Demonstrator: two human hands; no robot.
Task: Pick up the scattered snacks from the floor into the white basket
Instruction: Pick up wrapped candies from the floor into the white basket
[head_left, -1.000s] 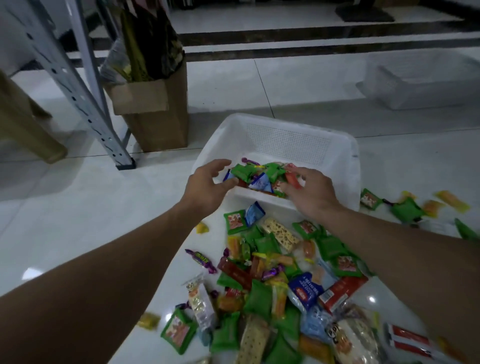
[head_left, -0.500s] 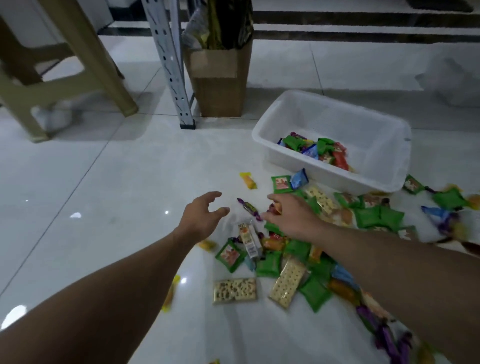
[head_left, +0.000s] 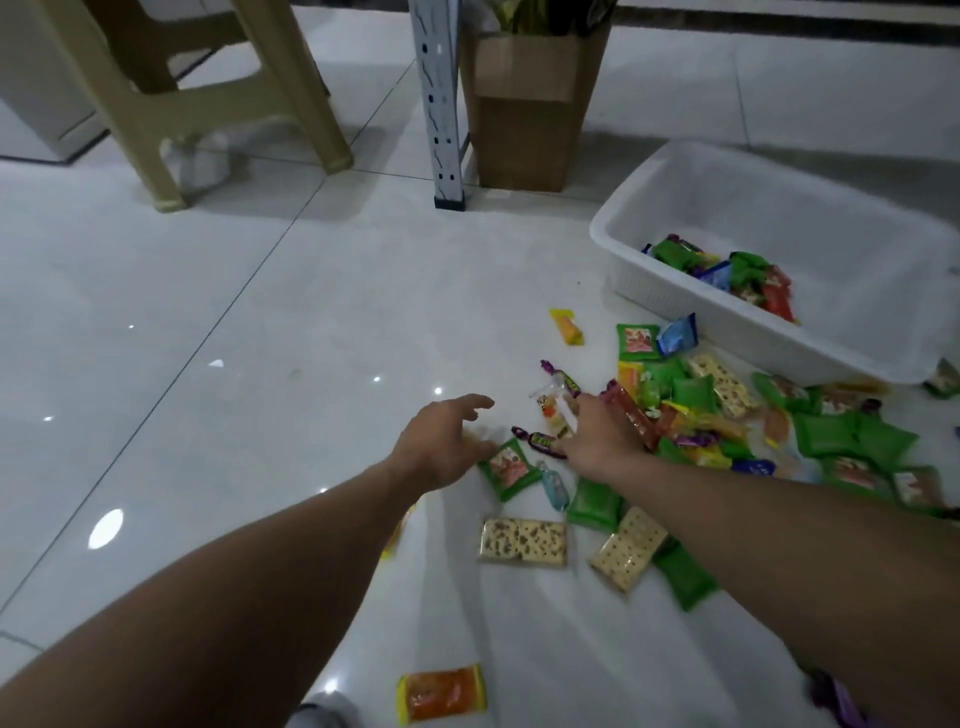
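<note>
The white basket sits on the floor at the right, with several snacks in its near corner. A pile of scattered snacks lies in front of it: green packets, candies, cracker packs. My left hand hovers with fingers spread just left of a green packet. My right hand lies on the pile's left edge, its fingers reaching down at a purple candy and a clear packet; no grip shows. An orange packet lies alone near me.
A beige plastic stool stands at the back left. A grey metal shelf post and a cardboard box stand behind the pile. A yellow candy lies apart from the pile. Bare tiles stretch to the left.
Both hands let go of a handful of snacks in the basket, then pulled back and down to the left edge of the floor pile. The view has swung left.
</note>
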